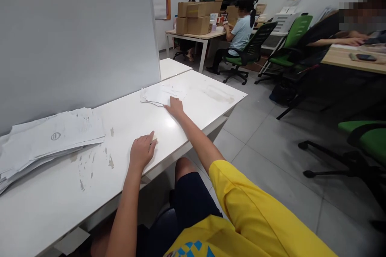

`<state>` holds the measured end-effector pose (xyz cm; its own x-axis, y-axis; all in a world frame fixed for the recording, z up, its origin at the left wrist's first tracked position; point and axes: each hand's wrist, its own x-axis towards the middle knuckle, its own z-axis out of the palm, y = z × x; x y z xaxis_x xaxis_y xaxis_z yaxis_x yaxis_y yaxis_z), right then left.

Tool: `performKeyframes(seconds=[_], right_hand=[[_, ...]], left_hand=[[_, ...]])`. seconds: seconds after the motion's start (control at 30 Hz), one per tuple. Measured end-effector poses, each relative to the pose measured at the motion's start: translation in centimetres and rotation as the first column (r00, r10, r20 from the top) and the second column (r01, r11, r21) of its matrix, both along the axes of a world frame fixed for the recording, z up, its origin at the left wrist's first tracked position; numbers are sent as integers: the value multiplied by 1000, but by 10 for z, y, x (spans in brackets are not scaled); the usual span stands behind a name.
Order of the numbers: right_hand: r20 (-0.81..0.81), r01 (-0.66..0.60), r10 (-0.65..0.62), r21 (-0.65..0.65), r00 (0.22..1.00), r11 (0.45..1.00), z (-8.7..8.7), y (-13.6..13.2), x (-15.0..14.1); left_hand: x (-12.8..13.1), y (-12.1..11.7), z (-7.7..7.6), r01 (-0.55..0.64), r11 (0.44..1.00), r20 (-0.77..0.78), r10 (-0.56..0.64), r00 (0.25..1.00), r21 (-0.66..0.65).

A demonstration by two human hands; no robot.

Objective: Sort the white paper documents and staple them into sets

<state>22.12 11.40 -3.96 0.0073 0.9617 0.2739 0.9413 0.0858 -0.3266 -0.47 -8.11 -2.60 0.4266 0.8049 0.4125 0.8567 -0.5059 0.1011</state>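
My right hand (176,108) reaches out to a small stack of white papers (158,94) lying near the foot of the whiteboard. Its thumb is at the near edge of the sheets and a finger lies over them; the hand appears closed on that edge. Closer to me, my left hand (141,150) rests on the white table (171,132), its fingers curled. A small pale yellowish thing (155,139) shows between its thumb and forefinger, too small to name.
A thick, uneven pile of printed papers (63,132) lies at the left. Behind the table stands a whiteboard (78,36). Across the room, a person (241,32) sits near cardboard boxes (197,20). Green chairs (298,36) and another person's hand (356,40) are at the right.
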Motion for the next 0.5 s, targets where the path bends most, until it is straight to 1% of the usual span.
performKeyframes(seconds=[0.07, 0.13, 0.23, 0.33, 0.4, 0.5], right_hand=[[87, -9, 5, 46, 996, 999, 5, 5, -3], [164, -81, 73, 42, 984, 996, 9, 10, -1], [193, -168, 161, 21, 968, 986, 11, 12, 8], [209, -207, 198, 22, 958, 978, 9, 7, 16], [201, -189, 175, 51, 964, 981, 7, 0, 20], [106, -80, 64, 157, 992, 984, 5, -15, 23]], left_hand=[[-1, 0, -1, -5, 1000, 17, 5, 1000, 9], [-1, 0, -1, -13, 1000, 25, 13, 1000, 3], [-1, -1, -1, -11, 1000, 32, 12, 999, -17], [0, -3, 0, 3, 1000, 59, -2, 998, -26], [1, -3, 1, -1, 1000, 82, 3, 997, -26], [2, -3, 1, -31, 999, 88, 33, 996, -24]])
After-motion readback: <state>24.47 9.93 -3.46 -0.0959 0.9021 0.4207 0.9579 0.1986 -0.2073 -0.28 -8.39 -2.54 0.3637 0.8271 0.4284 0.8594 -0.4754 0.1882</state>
